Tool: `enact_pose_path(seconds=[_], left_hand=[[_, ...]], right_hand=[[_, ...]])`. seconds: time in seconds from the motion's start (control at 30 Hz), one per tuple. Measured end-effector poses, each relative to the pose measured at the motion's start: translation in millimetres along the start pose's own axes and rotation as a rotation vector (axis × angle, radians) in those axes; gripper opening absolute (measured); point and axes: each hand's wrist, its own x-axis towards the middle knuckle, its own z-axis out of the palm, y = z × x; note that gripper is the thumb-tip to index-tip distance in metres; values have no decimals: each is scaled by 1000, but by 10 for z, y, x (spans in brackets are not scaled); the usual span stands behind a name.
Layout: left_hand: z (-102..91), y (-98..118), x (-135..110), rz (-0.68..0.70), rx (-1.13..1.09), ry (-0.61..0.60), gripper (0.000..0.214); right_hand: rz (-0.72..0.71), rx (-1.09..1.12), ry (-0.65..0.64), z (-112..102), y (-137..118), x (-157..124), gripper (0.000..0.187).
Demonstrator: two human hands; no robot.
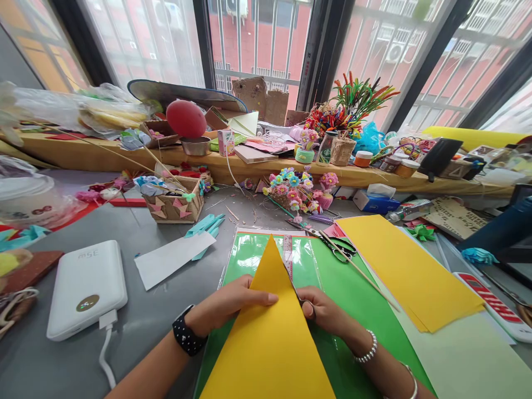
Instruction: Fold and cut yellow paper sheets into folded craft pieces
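Note:
A sheet of yellow paper [274, 343], its top coming to a point, is held up in front of me. My left hand [236, 299] grips its left side, thumb lying flat across the front and the fingers hidden behind. Along the paper's right edge, my right hand [322, 310] is closed around scissors [312, 311]. Only part of their dark handle and a thin blade shows, the blade lying against the edge. Beneath both hands is a green sheet [353, 310] in clear plastic, with a pinkish ruler [287, 255] on it, partly covered by the yellow paper.
Black-handled scissors [343, 248] and a thin wooden stick [361, 271] lie to the right, beside more yellow paper [407, 266]. On the left are a white power bank [89, 288] with a cable and a white paper strip [174, 257]. A cardboard box [177, 205] and craft flowers [293, 188] stand behind.

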Motion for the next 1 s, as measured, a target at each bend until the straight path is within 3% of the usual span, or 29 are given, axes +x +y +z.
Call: enact_pose_path(seconds=[0.33,0.63,1.0], left_hand=[[38,-18,5,49,1,32,29],[190,24,31,187,8,273,33],[165,5,23,227,63,215,33]], right_hand=[[-9,-13,-15,2,-5,8,63],[-17,-90,-3,18,-26,8,60],[-6,-107,-41,56,-87,6,61]])
